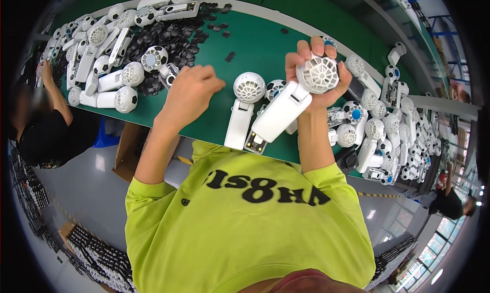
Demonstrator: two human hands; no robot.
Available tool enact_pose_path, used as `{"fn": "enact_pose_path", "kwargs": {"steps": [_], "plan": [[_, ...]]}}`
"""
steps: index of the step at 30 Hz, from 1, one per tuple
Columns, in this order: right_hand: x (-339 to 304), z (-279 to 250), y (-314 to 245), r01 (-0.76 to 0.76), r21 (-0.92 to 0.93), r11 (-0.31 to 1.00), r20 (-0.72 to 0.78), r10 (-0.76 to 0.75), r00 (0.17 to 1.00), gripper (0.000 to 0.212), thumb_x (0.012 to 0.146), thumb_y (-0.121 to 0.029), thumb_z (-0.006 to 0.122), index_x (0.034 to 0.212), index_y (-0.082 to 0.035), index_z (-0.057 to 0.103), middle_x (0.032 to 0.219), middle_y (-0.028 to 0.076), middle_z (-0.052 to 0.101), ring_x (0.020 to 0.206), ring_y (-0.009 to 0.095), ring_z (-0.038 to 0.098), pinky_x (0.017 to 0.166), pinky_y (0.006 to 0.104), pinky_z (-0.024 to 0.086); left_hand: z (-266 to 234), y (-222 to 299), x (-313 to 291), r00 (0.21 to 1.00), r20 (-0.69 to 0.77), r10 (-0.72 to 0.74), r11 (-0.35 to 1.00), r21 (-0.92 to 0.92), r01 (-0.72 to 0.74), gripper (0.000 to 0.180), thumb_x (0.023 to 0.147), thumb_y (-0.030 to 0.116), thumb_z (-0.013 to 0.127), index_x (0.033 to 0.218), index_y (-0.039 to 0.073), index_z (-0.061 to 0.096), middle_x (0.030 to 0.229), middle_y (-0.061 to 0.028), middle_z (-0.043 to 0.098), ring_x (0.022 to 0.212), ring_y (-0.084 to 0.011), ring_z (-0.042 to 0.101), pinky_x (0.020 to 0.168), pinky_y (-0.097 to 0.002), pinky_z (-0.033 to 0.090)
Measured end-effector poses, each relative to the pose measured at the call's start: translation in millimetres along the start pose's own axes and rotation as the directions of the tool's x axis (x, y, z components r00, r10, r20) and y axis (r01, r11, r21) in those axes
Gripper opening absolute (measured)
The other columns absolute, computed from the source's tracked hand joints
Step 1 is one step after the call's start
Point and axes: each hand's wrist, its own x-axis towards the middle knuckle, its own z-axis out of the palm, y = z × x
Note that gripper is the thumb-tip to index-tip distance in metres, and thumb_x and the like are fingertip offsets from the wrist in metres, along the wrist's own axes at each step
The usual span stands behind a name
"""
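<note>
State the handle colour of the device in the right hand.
The handle is white; head view shows it best.

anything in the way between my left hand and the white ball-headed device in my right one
Nothing visible seems to block the left hand from the white device in the right hand. A similar unit lies on the green table between them, beside a football-patterned ball, but both look lower than the hands.

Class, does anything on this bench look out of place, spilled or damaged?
Slightly: a few small black pieces lie scattered on the green tabletop, apart from the main black heap, so they look like strays. The ball-headed white device in the right hand shows no plain damage.
</note>
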Motion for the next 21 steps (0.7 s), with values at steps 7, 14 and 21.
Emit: {"fn": "enact_pose_path", "kwargs": {"steps": [7, 14, 21], "plan": [[0, 26, 14, 0.144, -0.214, 0.966, 0.017, -0.144, 0.989, 0.029, 0.086, -0.038, 0.055, 0.098, -0.012, 0.06, 0.102, 0.006, 0.053, 0.102, 0.024, 0.049, 0.093, 0.0468, 0.042, 4, 80, 55, 0.799, -0.546, -0.251, 0.882, -0.469, -0.043, 0.01, 0.077, -0.001, 0.072, 0.087, 0.002, 0.073, 0.081, -0.0104, 0.071, 0.069, -0.0219, 0.068, 0.059, -0.0281, 0.052], [-3, 32, 27, 0.177, -0.279, 0.944, 0.012, -0.181, 0.983, 0.029, 0.084, -0.042, 0.054, 0.096, -0.016, 0.061, 0.1, 0.004, 0.053, 0.103, 0.023, 0.048, 0.102, 0.0523, 0.033, 18, 98, 62, 0.751, -0.562, -0.348, 0.748, -0.649, -0.139, 0.015, 0.078, 0.0, 0.073, 0.093, 0.0, 0.074, 0.083, -0.0129, 0.072, 0.074, -0.0225, 0.07, 0.062, -0.0283, 0.053], [-2, 40, 23, 0.221, -0.324, 0.92, 0.098, -0.2, 0.975, 0.03, 0.084, -0.045, 0.053, 0.094, -0.018, 0.061, 0.099, 0.002, 0.053, 0.104, 0.023, 0.045, 0.104, 0.0538, 0.029, 11, 105, 50, 0.789, -0.545, -0.284, 0.764, -0.626, -0.158, 0.025, 0.076, 0.005, 0.077, 0.1, -0.001, 0.073, 0.084, -0.0143, 0.072, 0.078, -0.0246, 0.07, 0.066, -0.0309, 0.054]]}}
